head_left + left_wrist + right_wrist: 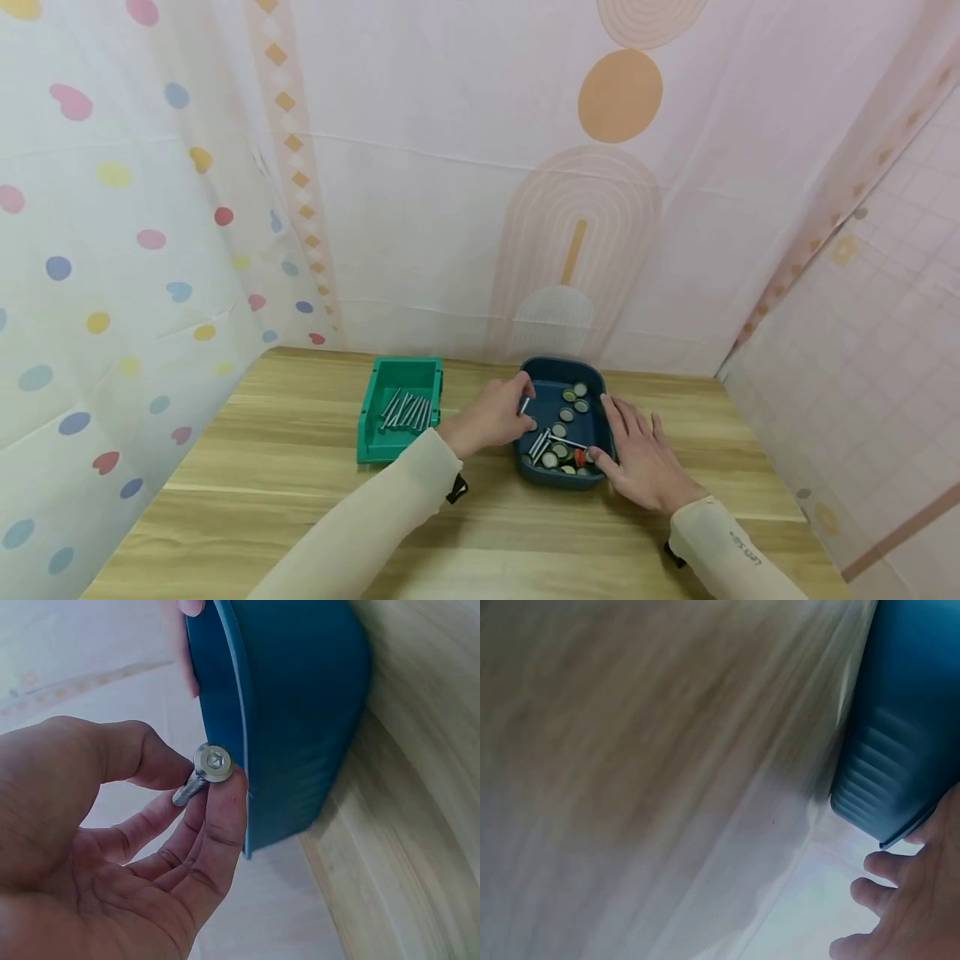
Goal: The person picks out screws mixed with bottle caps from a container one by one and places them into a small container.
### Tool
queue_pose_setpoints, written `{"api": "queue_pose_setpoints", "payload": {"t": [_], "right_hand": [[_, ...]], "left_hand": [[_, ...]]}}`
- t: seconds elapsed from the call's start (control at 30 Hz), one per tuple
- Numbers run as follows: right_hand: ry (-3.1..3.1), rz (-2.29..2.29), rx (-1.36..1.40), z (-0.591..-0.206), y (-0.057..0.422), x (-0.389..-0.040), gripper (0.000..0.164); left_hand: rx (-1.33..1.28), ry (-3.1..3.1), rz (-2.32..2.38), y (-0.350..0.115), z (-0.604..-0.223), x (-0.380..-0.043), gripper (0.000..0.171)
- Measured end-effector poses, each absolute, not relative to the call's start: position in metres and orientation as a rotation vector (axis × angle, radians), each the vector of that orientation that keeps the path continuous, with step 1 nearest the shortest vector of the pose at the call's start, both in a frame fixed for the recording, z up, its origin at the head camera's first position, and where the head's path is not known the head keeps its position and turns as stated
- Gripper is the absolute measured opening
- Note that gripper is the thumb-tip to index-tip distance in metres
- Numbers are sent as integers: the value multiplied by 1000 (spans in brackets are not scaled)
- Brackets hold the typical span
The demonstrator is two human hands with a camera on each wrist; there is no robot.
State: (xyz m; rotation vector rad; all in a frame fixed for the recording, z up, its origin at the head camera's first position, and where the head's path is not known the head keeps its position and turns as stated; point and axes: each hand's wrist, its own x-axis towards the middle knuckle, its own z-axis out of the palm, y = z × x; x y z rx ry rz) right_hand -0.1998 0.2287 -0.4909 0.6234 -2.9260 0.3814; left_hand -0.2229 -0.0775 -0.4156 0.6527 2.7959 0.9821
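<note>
My left hand (491, 412) pinches a silver socket-head bolt (213, 763) between thumb and fingers. It is at the left rim of a dark blue bin (562, 482); in the left wrist view the bolt's hex socket faces the camera. My right hand (641, 454) rests on the bin's right rim, its fingers fairly straight and its thumb reaching over the inside. Inside the bin lie several bottle caps (566, 414), a few bolts (538, 446) and a small orange-red piece (580, 457). The right wrist view shows the bin's outer wall (900, 750) beside the fingertips.
To the left, a green bin (372, 454) holds several long silver bolts (405, 411) lying roughly side by side. Both bins stand on a wood-grain table (480, 542). Patterned curtains (420, 208) hang behind the table and along both sides.
</note>
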Motion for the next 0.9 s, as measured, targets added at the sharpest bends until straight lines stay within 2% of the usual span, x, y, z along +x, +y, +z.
{"api": "queue_pose_setpoints", "payload": {"t": [0.9], "right_hand": [[-2942,412,586,-492,239,-196,87]], "left_hand": [[368,2940,1216,-174,-408,-222,38]]}}
